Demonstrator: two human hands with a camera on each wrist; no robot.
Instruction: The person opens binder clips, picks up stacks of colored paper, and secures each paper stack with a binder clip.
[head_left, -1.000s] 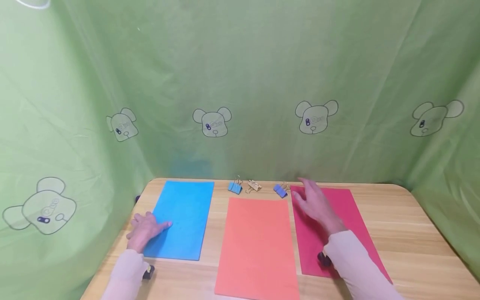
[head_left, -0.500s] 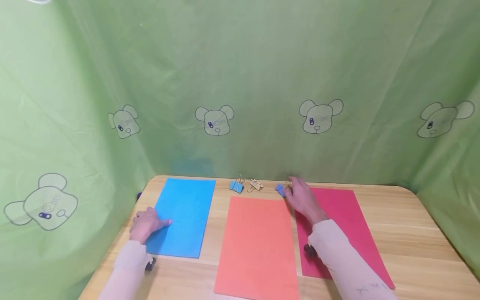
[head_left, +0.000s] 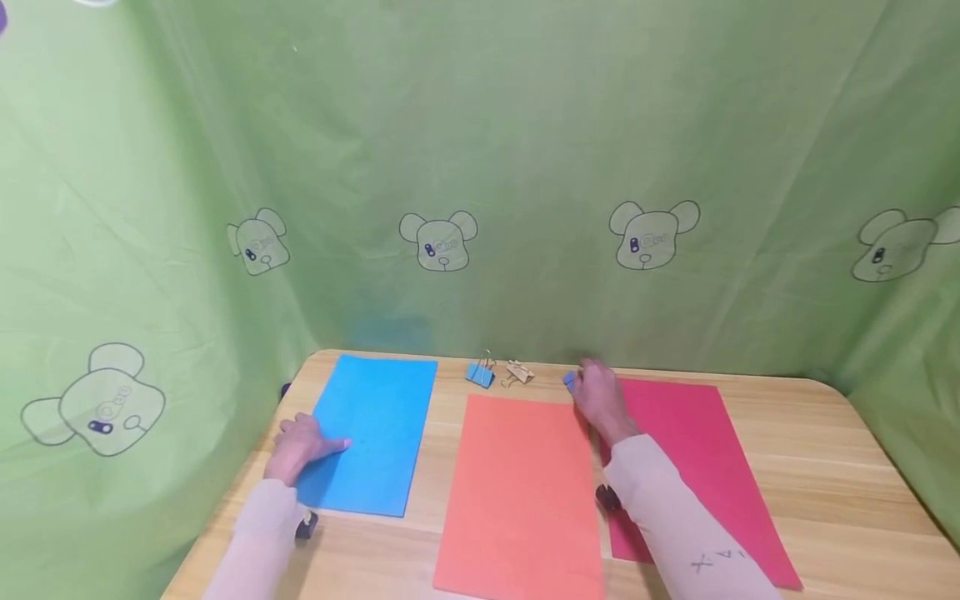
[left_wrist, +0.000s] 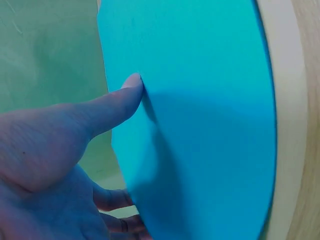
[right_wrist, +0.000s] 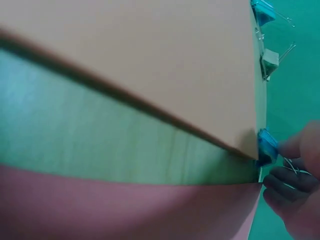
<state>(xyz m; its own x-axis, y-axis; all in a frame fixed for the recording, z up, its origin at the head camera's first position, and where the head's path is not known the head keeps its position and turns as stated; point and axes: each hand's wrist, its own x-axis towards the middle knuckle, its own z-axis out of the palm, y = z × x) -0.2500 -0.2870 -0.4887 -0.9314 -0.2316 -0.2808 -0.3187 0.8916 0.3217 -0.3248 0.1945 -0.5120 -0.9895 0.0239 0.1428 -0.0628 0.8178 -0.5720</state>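
My left hand [head_left: 298, 442] lies at the left edge of a blue stack of paper [head_left: 375, 442]. Its thumb [left_wrist: 132, 82] touches the top face, while the other fingers, relaxed, extend past the edge. At the back of the table, my right hand [head_left: 602, 398] pinches a blue-violet binder clip [right_wrist: 268, 146] near its wire handles. In the head view that hand covers most of the clip [head_left: 569, 381]. A red stack [head_left: 690, 450] lies beneath the right forearm, and an orange-red stack [head_left: 525, 492] sits in the middle.
Along the back edge lie a light-blue binder clip [head_left: 481, 374] and a cream binder clip [head_left: 519, 372]. Behind the wooden table [head_left: 825, 483] hangs a green curtain [head_left: 525, 125] printed with bear heads, which also closes in both sides.
My right hand has moved left from over the red stack to the blue-violet clip, and its fingers have closed on it. The left hand stays on the blue stack. The head view shifted slightly.
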